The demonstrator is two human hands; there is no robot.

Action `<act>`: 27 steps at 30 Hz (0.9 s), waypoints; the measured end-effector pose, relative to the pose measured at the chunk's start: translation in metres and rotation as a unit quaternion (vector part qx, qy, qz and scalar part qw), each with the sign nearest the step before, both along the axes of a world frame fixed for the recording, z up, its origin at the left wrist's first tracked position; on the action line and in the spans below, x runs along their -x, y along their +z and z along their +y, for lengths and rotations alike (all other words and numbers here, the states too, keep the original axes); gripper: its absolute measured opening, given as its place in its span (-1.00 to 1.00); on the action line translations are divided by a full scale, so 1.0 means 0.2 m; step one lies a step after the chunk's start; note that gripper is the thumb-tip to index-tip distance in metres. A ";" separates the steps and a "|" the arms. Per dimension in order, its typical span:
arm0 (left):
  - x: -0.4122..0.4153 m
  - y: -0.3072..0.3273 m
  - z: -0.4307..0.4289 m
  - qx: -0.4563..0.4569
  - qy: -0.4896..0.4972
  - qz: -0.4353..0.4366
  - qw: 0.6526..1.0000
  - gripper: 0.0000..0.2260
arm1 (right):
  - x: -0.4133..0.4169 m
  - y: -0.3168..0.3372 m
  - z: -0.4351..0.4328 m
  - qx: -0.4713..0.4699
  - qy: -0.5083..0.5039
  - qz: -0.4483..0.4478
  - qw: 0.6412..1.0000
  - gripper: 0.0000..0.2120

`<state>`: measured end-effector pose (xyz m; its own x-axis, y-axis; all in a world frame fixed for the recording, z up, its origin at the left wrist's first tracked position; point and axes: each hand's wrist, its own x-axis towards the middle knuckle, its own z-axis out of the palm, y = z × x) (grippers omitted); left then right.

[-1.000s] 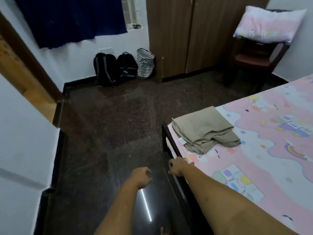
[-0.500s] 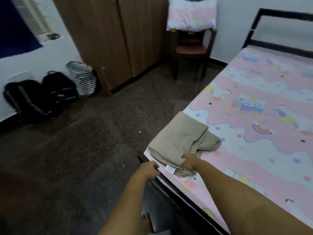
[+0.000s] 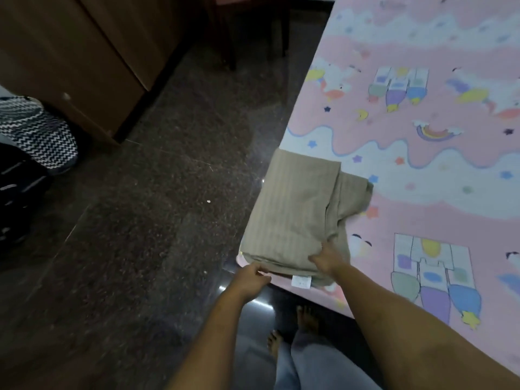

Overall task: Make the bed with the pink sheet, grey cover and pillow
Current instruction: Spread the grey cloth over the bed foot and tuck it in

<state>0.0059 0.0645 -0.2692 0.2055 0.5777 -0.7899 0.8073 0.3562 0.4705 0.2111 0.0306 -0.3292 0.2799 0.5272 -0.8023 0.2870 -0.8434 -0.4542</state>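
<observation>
folded cover (image 3: pixel 295 215), grey-beige with faint stripes, lies on the near left corner of the bed, on the pink sheet (image 3: pixel 427 175) that is spread flat over the mattress. white label (image 3: pixel 301 281) hangs at its near edge. my left hand (image 3: pixel 250 280) pinches the cover's near left corner, fingers curled. my right hand (image 3: pixel 327 258) rests on top and grips a fold of the upper layer. my bare feet (image 3: pixel 306 319) stand on the dark speckled floor (image 3: pixel 154 206), close against the bed edge. to the left: wooden wardrobe (image 3: pixel 84 52), zigzag-patterned bag (image 3: pixel 36 133) beside it, black backpack (image 3: pixel 17 198) nearer. dark chair legs (image 3: pixel 247 32) stand between wardrobe and bed.
</observation>
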 end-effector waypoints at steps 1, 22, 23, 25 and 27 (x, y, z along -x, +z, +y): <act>0.00 -0.02 0.02 0.009 -0.005 0.004 1.000 -0.77 | -0.01 -0.03 0.03 0.001 -0.019 0.008 1.000 -0.30; -0.14 -0.01 0.50 0.006 -0.176 0.042 0.983 -0.75 | 0.03 -0.12 0.14 0.096 -0.143 -0.042 0.984 -0.55; -0.15 -0.02 0.54 0.000 -0.194 0.041 0.980 -0.75 | 0.04 -0.12 0.15 0.114 -0.146 -0.046 0.982 -0.57; -0.17 -0.03 0.61 -0.005 -0.228 0.035 0.973 -0.75 | 0.05 -0.10 0.19 0.124 -0.151 -0.053 0.979 -0.64; -0.17 -0.03 0.68 -0.008 -0.255 0.019 0.967 -0.76 | 0.09 -0.04 0.24 0.090 -0.147 -0.062 0.983 -0.65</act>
